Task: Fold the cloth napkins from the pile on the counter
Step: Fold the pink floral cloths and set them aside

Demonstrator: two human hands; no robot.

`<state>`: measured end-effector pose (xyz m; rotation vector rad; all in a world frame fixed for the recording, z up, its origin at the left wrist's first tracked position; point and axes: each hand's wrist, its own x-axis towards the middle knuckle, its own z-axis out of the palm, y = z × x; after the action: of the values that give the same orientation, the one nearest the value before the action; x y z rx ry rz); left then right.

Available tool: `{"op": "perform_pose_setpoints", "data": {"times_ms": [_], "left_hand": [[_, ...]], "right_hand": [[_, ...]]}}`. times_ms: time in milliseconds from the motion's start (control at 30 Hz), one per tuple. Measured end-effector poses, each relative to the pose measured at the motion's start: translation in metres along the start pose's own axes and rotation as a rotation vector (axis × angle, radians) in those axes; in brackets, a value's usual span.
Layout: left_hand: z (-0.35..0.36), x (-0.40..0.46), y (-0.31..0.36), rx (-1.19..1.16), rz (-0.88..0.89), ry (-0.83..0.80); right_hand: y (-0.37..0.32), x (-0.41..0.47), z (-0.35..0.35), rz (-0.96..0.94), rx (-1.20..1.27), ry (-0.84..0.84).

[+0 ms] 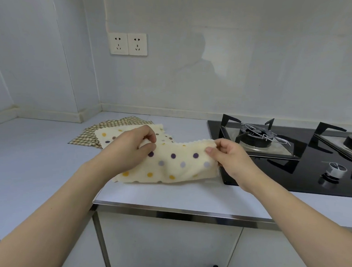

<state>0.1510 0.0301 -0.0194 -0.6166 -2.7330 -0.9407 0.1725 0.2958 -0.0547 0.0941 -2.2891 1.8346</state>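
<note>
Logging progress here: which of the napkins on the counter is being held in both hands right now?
The polka-dot napkin nearest the counter edge, pinched by the left hand and right hand. The others lie untouched in the pile behind it.

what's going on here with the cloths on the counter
A person is folding napkins at a kitchen counter. Both hands hold one cream dotted napkin by its top edge: the left hand pinches the left corner, the right hand the right corner, and the lower part of it rests on the counter. Behind it lies the pile, another dotted napkin on top of checked ones. A black gas stove sits just to the right.
</note>
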Motion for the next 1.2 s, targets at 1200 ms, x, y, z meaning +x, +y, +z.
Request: {"op": "perform_pose_setpoints", "data": {"times_ms": [1200], "left_hand": [[-0.013, -0.008, 0.03, 0.06, 0.078, 0.021]], "right_hand": [[-0.04, 0.0, -0.01, -0.346, -0.165, 0.493]]}}
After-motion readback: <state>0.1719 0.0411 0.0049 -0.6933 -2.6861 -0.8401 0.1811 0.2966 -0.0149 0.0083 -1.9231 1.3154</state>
